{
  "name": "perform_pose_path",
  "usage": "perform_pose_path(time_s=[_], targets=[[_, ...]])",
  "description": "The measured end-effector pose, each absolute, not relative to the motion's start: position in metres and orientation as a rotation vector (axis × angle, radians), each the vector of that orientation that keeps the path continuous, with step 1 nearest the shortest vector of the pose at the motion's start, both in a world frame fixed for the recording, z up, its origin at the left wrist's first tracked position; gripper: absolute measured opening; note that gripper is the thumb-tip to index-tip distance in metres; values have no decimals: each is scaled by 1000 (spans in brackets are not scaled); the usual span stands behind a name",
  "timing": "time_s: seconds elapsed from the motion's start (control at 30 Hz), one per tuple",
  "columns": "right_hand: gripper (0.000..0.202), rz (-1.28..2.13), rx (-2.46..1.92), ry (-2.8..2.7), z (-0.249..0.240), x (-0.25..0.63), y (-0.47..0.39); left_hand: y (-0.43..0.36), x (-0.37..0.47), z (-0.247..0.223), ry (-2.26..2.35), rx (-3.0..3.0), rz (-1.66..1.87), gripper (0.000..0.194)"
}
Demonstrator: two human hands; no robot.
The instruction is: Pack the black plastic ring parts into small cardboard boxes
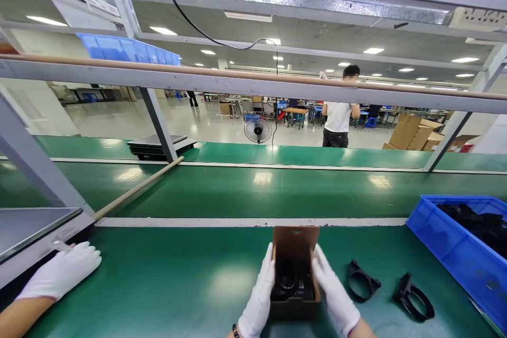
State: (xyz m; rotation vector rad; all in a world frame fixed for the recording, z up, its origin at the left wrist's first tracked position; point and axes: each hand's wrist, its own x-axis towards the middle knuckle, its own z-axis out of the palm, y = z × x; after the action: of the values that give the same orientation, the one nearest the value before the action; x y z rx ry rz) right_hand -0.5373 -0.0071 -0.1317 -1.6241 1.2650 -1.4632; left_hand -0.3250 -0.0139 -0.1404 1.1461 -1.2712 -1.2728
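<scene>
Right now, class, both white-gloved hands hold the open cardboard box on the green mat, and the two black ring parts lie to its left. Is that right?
Not quite. The head view shows the left hand and right hand on the cardboard box, but the two black ring parts lie to its right, toward the blue bin.

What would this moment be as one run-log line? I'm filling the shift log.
left hand: on box's left side | right hand: on its right side | cardboard box: open, black part inside | two black parts beside

Open green table point(174, 285) lies left of the box point(295, 274); two black brackets point(362, 280) and a blue bin point(455, 253) crowd its right.
</scene>
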Motion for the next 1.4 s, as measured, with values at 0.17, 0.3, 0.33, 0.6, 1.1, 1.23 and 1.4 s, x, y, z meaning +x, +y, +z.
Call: perform_pose_path(time_s=[0.17,0.3,0.33,0.6,1.1,1.23,1.4], targets=[[75,-1427,-1649,1329,-168,-525,-11,-19,-327,-152,-1539,1276,-883,66],[57,-1546,-2337,1295,-149,-547,-4,-22,-309,-153,-1815,881,-394,52],[69,-1497,-2526,1180,-142,-553,-1,-23,-304,-150,-1924,772,-310,62],[74,-1122,-3026,1203,-98,-567,15,-21,-286,-125,-2367,691,-159,80],[32,-1081,-2957,1145,-80,-550,30,-4,-292,-124,-2156,974,-624,38],[57,-1205,-2948,1239,-93,-546,38,0,-307,-138,-1888,1027,-809,40],[57,-1369,-2779,1599,-117,-549,40,9,-327,-149,-1546,1192,-863,46]])
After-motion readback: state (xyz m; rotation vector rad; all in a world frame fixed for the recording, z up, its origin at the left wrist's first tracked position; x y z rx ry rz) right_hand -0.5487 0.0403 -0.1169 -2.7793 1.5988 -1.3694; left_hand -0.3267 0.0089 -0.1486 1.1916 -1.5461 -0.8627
